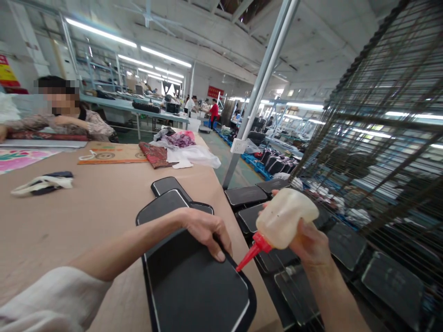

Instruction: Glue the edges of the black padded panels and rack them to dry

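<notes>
Bottom centre of the frame, my left hand (206, 232) is pressed flat on the black panel (197, 286) lying on the table (86, 207), while my right hand (309, 242) grips the glue bottle (285, 216), red nozzle (251, 254) hovering just above the panel's right edge

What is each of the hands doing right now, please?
Left hand: open, pressing flat on the black rounded panel.
Right hand: closed around the translucent squeeze bottle with red nozzle.
</notes>
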`<state>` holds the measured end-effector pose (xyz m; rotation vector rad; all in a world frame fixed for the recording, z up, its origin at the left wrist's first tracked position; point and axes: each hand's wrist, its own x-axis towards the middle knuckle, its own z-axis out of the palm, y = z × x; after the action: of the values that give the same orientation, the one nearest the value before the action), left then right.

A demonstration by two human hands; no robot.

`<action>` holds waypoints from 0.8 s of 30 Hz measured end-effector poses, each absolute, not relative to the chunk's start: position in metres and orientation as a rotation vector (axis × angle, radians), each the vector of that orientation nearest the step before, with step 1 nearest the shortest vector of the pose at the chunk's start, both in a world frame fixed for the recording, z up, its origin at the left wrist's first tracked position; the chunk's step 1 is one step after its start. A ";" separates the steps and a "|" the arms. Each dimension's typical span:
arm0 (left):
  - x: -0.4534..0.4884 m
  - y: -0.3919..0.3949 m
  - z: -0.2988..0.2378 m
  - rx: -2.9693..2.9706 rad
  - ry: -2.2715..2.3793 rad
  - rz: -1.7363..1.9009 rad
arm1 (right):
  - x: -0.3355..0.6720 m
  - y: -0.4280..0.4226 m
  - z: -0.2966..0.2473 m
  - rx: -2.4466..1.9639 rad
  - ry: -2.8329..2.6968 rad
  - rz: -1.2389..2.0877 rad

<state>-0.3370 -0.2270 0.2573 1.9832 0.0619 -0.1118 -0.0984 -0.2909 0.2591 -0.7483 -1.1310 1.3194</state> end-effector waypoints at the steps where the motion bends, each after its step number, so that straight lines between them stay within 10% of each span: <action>1: -0.337 -0.227 0.258 1.983 0.059 -0.113 | -0.098 -0.290 0.258 -0.748 -1.128 1.325; 24: -0.336 -0.231 0.258 1.939 0.049 -0.124 | -0.098 -0.278 0.250 -0.675 -1.054 1.430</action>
<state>-0.3357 -0.2308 0.2580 1.9387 0.0490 -0.1238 -0.0980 -0.2779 0.2501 -0.6750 -1.0538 1.4305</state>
